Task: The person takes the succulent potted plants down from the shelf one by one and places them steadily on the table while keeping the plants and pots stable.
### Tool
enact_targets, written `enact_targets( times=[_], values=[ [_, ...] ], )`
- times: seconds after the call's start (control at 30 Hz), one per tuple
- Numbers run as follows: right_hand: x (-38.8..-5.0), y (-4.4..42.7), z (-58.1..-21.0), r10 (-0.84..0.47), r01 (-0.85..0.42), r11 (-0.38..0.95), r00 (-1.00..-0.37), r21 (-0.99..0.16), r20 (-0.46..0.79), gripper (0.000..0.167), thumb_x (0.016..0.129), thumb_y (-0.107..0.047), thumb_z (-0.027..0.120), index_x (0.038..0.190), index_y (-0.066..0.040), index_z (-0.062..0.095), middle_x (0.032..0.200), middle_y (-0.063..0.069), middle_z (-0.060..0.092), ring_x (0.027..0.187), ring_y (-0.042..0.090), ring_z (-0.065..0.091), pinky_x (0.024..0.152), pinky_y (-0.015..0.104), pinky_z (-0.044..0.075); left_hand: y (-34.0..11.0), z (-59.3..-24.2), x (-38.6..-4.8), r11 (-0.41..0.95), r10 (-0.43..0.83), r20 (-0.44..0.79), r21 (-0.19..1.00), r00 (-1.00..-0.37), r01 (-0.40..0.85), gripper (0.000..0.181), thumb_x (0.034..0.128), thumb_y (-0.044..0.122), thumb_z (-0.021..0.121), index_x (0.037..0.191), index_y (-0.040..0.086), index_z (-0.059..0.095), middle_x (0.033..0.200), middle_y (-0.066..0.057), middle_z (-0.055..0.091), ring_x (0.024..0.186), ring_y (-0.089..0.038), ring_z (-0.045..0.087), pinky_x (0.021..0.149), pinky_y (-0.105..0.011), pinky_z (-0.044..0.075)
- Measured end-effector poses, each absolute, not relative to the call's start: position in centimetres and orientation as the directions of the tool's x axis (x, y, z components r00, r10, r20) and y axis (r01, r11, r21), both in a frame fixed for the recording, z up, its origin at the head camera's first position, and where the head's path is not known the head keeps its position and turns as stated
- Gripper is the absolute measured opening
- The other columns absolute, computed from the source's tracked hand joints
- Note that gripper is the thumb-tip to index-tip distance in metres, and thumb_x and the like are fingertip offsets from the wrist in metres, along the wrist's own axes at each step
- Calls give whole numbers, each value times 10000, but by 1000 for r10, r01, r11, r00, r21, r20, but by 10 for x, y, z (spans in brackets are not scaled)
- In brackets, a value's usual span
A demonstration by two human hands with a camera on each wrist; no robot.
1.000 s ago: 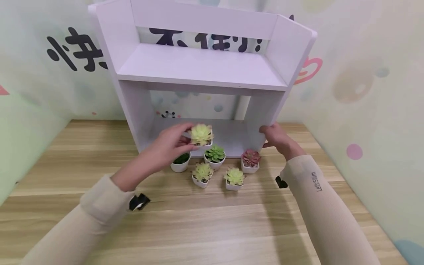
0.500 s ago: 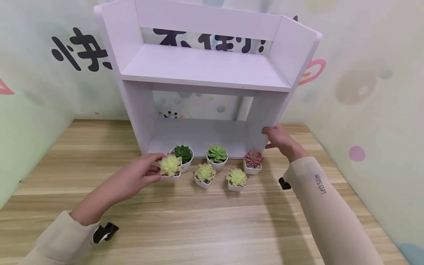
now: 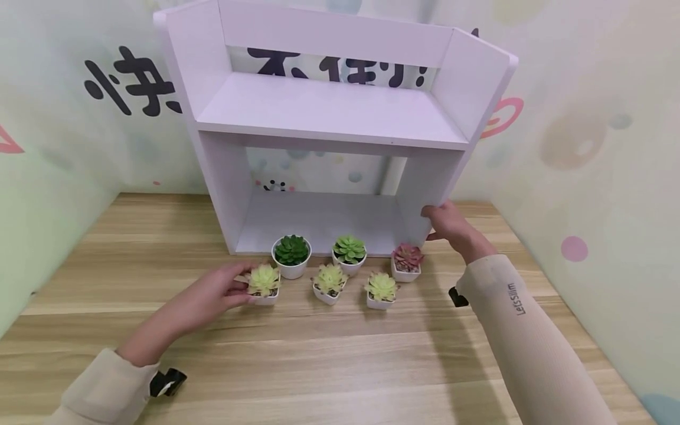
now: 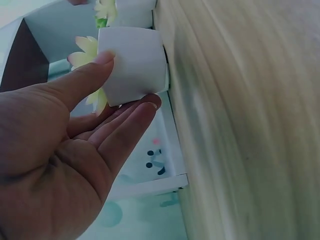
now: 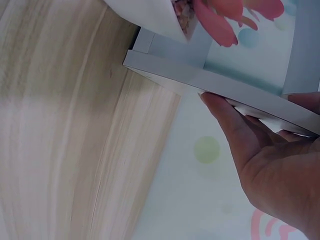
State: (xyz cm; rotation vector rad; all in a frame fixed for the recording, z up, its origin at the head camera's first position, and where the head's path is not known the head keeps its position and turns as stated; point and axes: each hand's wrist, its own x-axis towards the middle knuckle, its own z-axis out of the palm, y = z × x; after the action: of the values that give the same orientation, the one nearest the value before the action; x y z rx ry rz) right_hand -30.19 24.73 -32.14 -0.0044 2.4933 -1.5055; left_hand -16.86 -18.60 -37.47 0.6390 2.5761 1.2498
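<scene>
My left hand (image 3: 212,298) pinches a pale yellow-green potted succulent (image 3: 264,280) by its white square pot (image 4: 132,65), thumb on one face and fingers on another. The pot is at the tabletop, left of the other plants. My right hand (image 3: 451,227) grips the right side panel of a white two-tier shelf (image 3: 329,133); in the right wrist view its fingers lie along the outer face of the panel (image 5: 200,80). Beside that hand stands a red succulent (image 3: 407,260). A dark green succulent (image 3: 291,252) in a round pot is just behind the left hand's plant.
A light green succulent (image 3: 349,251) stands against the shelf's front edge. Two more pale succulents, one in the middle (image 3: 329,280) and one to its right (image 3: 381,289), sit nearer on the wooden table (image 3: 319,366). A patterned wall (image 3: 584,147) rises behind.
My left hand has carried the pale succulent left and down from before the shelf to the tabletop, uncovering the dark green one. The right hand stays on the shelf panel.
</scene>
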Motion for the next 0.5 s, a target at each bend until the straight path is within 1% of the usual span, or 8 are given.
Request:
enact_targets(
  times=[0.2, 0.37, 0.43, 0.5],
  values=[
    [-300, 248, -320, -121, 120, 485, -972, -866, -202, 614, 1002, -130, 346, 1587, -26, 190, 1576, 283, 341, 1383, 464, 433, 868, 449, 559, -187, -383, -171, 555, 478, 2, 774, -878, 304, 520, 922, 12, 688, 1361, -160, 469, 1319, -356, 570, 1149, -464, 661, 905, -369, 601],
    [-299, 248, -319, -98, 124, 494, -976, -860, -197, 600, 1003, -137, 354, 1576, -18, 223, 1555, 282, 375, 1361, 443, 458, 875, 466, 568, -187, -388, -172, 554, 468, -12, 783, -884, 283, 553, 921, 15, 697, 1382, -161, 447, 1328, -361, 567, 1141, -447, 670, 888, -352, 607],
    [-299, 247, -319, -83, 131, 495, -977, -859, -198, 591, 1002, -145, 363, 1564, -2, 244, 1541, 286, 393, 1351, 433, 469, 918, 503, 561, -187, -390, -173, 571, 450, -20, 775, -893, 270, 564, 920, 34, 708, 1387, -150, 451, 1324, -348, 576, 1131, -425, 680, 880, -351, 611],
    [-298, 246, -318, -69, 139, 514, -977, -846, -203, 591, 1006, -164, 381, 1559, 1, 256, 1541, 279, 397, 1356, 421, 461, 978, 545, 526, -187, -390, -172, 585, 437, -22, 766, -899, 266, 573, 911, 64, 729, 1378, -138, 466, 1306, -333, 594, 1115, -411, 687, 879, -374, 612]
  ],
)
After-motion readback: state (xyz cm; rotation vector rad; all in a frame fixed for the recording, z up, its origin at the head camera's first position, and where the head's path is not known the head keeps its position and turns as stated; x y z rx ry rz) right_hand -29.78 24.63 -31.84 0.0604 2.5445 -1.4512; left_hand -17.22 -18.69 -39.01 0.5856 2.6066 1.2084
